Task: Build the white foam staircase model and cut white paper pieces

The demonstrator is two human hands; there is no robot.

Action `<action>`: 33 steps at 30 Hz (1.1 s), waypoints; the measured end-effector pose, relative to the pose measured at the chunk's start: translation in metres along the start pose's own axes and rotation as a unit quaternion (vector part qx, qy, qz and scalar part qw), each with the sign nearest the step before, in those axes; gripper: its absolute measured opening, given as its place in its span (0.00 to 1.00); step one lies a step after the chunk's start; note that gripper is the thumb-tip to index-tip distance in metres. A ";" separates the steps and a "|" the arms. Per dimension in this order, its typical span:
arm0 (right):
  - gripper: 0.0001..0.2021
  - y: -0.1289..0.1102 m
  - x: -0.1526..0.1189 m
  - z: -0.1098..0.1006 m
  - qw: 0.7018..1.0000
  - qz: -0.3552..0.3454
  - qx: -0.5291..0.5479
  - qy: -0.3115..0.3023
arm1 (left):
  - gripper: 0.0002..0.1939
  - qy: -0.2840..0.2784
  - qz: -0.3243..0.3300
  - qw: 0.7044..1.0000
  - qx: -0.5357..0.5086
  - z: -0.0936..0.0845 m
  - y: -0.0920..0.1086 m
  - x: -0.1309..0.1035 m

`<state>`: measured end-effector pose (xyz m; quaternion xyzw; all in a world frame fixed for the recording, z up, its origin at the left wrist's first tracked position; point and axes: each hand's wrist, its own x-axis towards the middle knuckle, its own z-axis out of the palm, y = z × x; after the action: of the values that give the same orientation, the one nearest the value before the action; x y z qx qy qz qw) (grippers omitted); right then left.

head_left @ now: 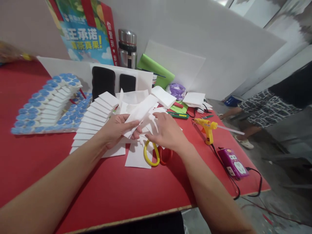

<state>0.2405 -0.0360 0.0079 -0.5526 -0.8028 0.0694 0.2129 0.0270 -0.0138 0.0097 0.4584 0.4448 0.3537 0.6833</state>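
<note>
My left hand (119, 130) pinches a folded white paper strip (142, 110) between thumb and fingers, its far end slanting up to the right. My right hand (167, 130) is just right of the strip, its fingers apart and slightly curved above loose white scraps; I see nothing held in it. Below it lie scissors with one yellow handle (145, 154) and one red handle (168, 159); their blades are hidden. A white rectangular piece (137, 159) is under the yellow handle. To the left, white slats (90, 125) overlap in a stepped fan.
A blue-and-white stepped model (31, 113) stands at the left. Two dark phones (103, 81) lean behind the slats, near a steel flask (128, 48). At the right are a yellow glue gun (207, 128), a purple box (233, 162) and cables. Another person's legs (251, 126) show beyond the table.
</note>
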 end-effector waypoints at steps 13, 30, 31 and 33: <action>0.25 0.047 -0.001 -0.041 0.951 0.184 -0.142 0.204 | 0.16 -0.019 0.003 1.000 -0.009 -0.001 -0.013 0.005; 0.26 -0.052 -0.035 -0.010 0.939 0.180 -0.139 -0.259 | 0.13 0.009 -0.004 1.000 -0.019 0.003 -0.004 0.000; 0.24 -0.046 -0.036 -0.015 0.939 0.194 -0.122 -0.255 | 0.12 0.009 -0.004 1.000 -0.021 0.003 -0.005 0.000; 0.21 -0.033 -0.039 -0.029 0.938 0.216 -0.081 -0.259 | 0.11 0.012 0.001 1.000 -0.027 0.003 -0.006 0.001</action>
<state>0.2360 -0.0882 0.0345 -0.6911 -0.6942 0.1892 -0.0683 0.0300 -0.0159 0.0047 0.4361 0.4426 0.3720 0.6896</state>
